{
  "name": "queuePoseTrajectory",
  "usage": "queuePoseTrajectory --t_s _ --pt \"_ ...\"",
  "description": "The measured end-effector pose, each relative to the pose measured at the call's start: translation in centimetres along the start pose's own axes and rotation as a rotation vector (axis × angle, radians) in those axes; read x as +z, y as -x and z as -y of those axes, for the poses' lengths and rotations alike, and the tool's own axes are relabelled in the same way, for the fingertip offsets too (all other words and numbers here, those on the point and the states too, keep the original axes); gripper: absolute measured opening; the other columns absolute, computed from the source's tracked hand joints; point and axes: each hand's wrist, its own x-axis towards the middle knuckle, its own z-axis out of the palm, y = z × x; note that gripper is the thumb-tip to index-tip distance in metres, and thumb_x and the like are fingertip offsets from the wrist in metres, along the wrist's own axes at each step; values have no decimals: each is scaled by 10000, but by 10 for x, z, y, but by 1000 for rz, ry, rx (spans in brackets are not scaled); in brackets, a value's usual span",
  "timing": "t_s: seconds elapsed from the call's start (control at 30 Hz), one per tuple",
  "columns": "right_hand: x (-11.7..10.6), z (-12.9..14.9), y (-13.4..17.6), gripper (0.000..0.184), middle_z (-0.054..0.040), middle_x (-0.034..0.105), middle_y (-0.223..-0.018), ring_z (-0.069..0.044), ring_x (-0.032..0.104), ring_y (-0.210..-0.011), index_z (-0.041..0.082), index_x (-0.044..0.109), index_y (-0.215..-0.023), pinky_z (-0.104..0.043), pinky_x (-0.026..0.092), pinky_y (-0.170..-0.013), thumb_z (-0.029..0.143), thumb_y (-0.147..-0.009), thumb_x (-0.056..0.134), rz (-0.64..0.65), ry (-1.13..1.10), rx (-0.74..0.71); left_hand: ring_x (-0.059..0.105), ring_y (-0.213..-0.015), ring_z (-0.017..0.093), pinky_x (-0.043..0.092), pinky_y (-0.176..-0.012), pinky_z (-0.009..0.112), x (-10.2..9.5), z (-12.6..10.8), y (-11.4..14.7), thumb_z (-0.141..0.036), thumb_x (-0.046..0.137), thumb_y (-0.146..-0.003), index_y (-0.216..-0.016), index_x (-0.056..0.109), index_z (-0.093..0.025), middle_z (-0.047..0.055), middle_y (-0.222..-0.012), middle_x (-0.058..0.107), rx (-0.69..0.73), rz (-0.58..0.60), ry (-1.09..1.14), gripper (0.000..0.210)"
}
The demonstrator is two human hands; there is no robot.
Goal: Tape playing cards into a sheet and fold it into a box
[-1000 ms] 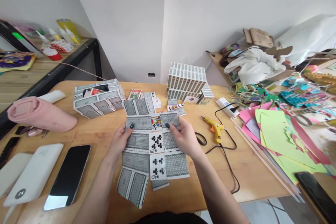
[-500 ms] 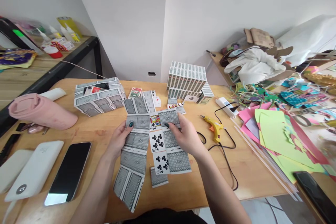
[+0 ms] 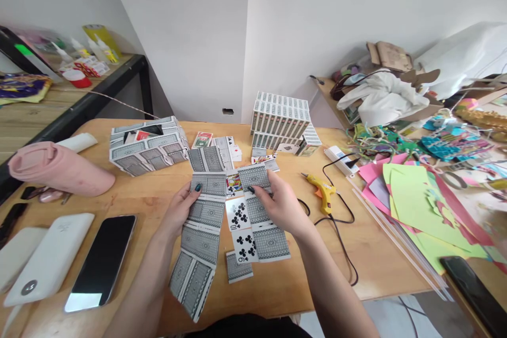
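Our left hand (image 3: pixel 180 212) pinches the left playing-card panel (image 3: pixel 204 216), our right hand (image 3: pixel 284 210) the right playing-card panel (image 3: pixel 273 244), both over the wooden table (image 3: pixel 273 288). We seem to be aligning them; next, we think, edges must match evenly.

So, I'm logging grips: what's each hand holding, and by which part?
The left hand holds the left card strip by its upper left edge; the right hand holds the right card panel by its upper right edge.

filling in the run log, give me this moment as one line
left hand: holds card strip | right hand: holds card panel | glue gun: on table, right of both hands
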Motion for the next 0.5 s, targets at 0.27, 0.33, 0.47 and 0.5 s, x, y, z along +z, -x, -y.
queuePoseTrajectory --t_s 0.27,0.33,0.47,0.5 --pt "-2 -2 -4 199 -43 667 -862 -206 629 -906 215 536 -1048 -326 487 -792 229 -856 484 28 10 -14 637 -695 152 507 -622 223 -2 3 -6 -391 763 -602 -961 654 -191 31 -891 715 -10 24 37 425" --pt "-3 -2 -5 180 -46 667 -872 -209 628 -902 214 536 -1027 -329 488 -786 226 -856 482 19 18 -18 635 -691 154 504 -611 223 -2 4 -7 -398 769 -591 -960 654 -191 29 -879 714 0 19 37 438" --pt "-3 -2 -5 190 -44 662 -855 -216 626 -906 219 529 -1040 -342 487 -787 224 -857 479 13 33 -18 642 -704 170 508 -618 240 -1 3 -6 -411 762 -599 -956 653 -186 41 -886 714 7 15 21 436" --pt "-2 -3 -5 199 -43 661 -847 -218 626 -906 221 527 -1052 -345 487 -787 223 -858 479 13 36 -16 645 -715 176 510 -622 245 0 3 -5 -418 755 -607 -959 652 -183 46 -889 714 8 13 15 436"
